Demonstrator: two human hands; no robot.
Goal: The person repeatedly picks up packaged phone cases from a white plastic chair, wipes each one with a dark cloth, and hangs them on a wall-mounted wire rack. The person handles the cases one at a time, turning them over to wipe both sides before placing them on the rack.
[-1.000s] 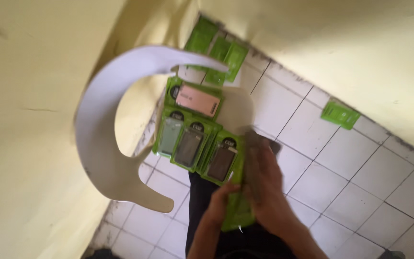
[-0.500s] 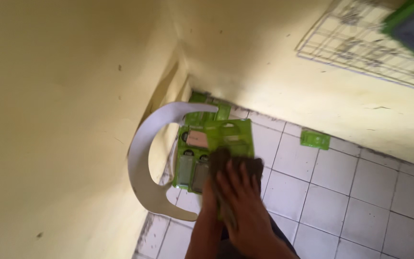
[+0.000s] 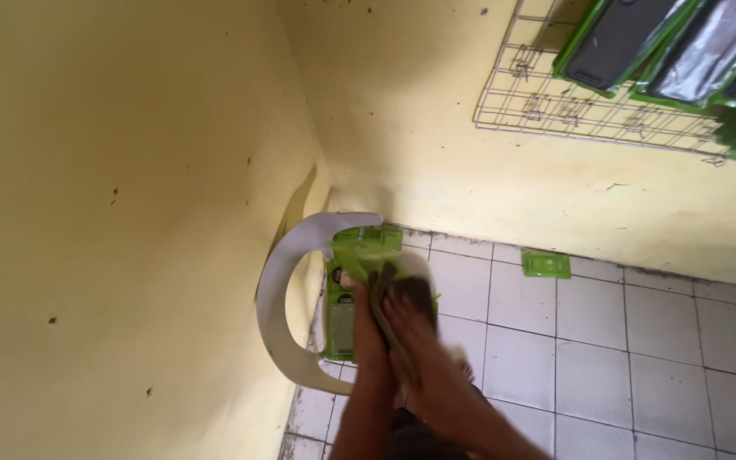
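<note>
White plastic chair [image 3: 287, 298], green packs [image 3: 344, 319] on it (floor pack [image 3: 546, 264] apart)

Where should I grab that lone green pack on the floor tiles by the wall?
Take the green pack by its two long edges from above. It lies flat on the tiled floor, apart from the other things, with bare tile all round; the wall blocks the far side.

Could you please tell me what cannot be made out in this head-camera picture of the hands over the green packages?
- Left hand and right hand: motion-blurred and overlapping, so their grip is unclear.
- Green packages on the white chair: partly covered by the hands; count unclear.
- Small green package on the tiled floor: too small to see its contents.
- Hanging packages on the wire rack: cut off by the top edge.
</note>
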